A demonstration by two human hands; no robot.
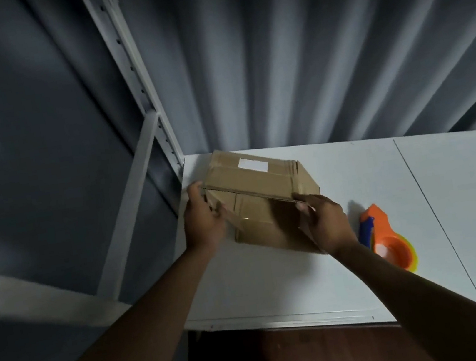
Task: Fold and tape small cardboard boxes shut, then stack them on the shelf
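A taped cardboard box point(259, 195) with a white label point(253, 165) sits on the white shelf point(356, 193) near its left rear corner. The left hand point(204, 219) grips its left end and the right hand point(326, 222) its near right corner, fingers curled on the cardboard. An orange tape dispenser point(389, 238) lies just right of the right hand.

Left of the cardboard box point(259, 195) the white shelf post point(135, 81) stood close; right of it lay the tape dispenser point(385, 235), bare shelf point(464, 193) beyond.

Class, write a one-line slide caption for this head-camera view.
Both hands, left hand and right hand, grip a taped brown cardboard box on the white shelf, beside an orange tape dispenser.
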